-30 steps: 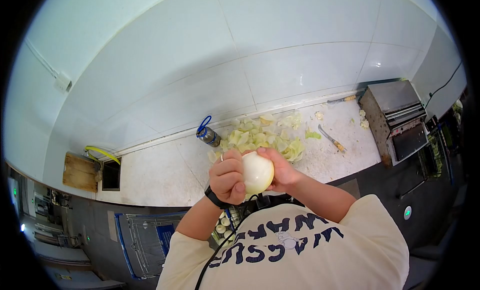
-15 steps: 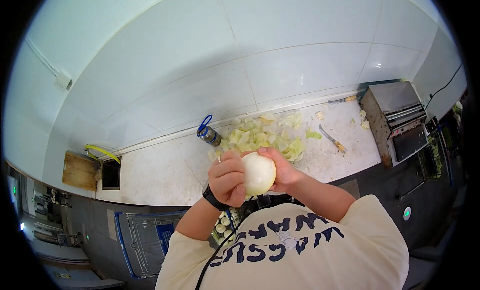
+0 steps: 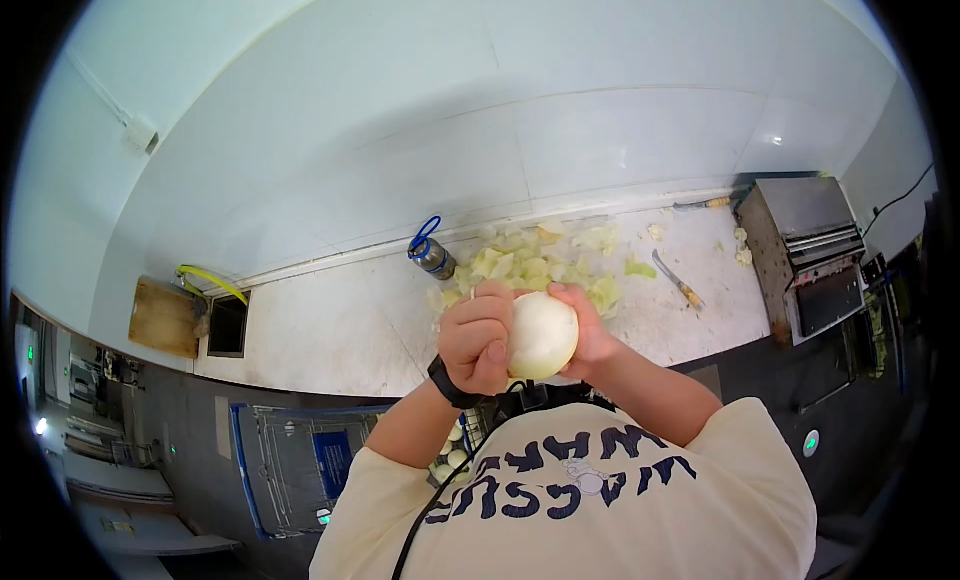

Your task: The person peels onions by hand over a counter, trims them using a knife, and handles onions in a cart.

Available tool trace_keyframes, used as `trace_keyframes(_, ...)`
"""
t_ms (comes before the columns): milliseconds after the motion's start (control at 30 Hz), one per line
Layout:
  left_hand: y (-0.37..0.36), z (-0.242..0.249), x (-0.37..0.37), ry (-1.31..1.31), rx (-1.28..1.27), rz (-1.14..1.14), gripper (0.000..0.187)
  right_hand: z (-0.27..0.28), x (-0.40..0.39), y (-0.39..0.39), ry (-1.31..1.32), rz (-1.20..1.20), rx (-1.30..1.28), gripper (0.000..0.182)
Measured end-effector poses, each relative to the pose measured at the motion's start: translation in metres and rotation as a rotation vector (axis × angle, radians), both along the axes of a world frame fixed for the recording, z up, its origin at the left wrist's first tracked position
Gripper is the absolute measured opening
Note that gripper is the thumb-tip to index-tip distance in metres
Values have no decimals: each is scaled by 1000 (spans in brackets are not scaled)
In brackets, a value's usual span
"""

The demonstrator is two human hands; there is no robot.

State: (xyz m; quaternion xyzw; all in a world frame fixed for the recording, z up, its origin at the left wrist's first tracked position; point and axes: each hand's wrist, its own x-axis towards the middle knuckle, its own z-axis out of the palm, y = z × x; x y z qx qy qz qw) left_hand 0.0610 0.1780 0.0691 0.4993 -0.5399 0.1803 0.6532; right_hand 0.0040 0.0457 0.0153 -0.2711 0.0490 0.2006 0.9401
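Observation:
A round, smooth, peeled white onion (image 3: 543, 335) is held between my two hands in front of my chest, above the counter's front edge. My left hand (image 3: 477, 337), with a dark watch at the wrist, is closed against the onion's left side with its fingers curled. Whether a strip of skin is pinched in those fingers cannot be made out. Around the right side and back of the onion wraps my right hand (image 3: 587, 330), its thumb at the top. A pile of pale green-yellow peelings (image 3: 520, 263) lies on the counter just behind the hands.
On the white counter (image 3: 320, 330) stand a metal bottle (image 3: 432, 258) with a blue loop and, at right, a metal box-shaped appliance (image 3: 800, 245). Two wooden-handled knives lie there, one curved knife (image 3: 680, 282) nearer. Below are white onions (image 3: 457, 458) and a blue-framed cart (image 3: 290, 470).
Both hands and the onion appear slightly further right and higher in view, along with a small shift of the camera. The onion stays held between both hands.

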Motion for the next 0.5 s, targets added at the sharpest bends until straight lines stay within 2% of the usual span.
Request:
trace_keyframes(133, 10, 2, 6, 146, 49, -84, 44, 11, -6, -7, -55, 95, -180, 59)
trace_keyframes(200, 18, 9, 9, 253, 83, -128, 45, 27, -9, -9, -121, 56, -282, 59)
trace_keyframes(267, 17, 13, 8, 131, 210, -24, 48, 47, -11, -3, -152, -128, -302, 50)
trace_keyframes(300, 15, 14, 8, 72, 269, 32, 50, 45, -10, -2, -194, -144, -366, 47)
trace_keyframes(367, 14, 6, 15, 58, 178, -36, 45, 38, -9, 1, -278, -176, -488, 44)
trace_keyframes(400, 13, 1, 19, 48, 135, -72, 42, 38, -10, 2, -233, -175, -404, 43)
trace_keyframes(467, 10, -10, 22, 19, 68, 0, 43, 39, -10, 1, -145, -172, -235, 42)
trace_keyframes(500, 10, -13, 20, 7, 37, 35, 43, 39, -11, 3, -154, -166, -234, 42)
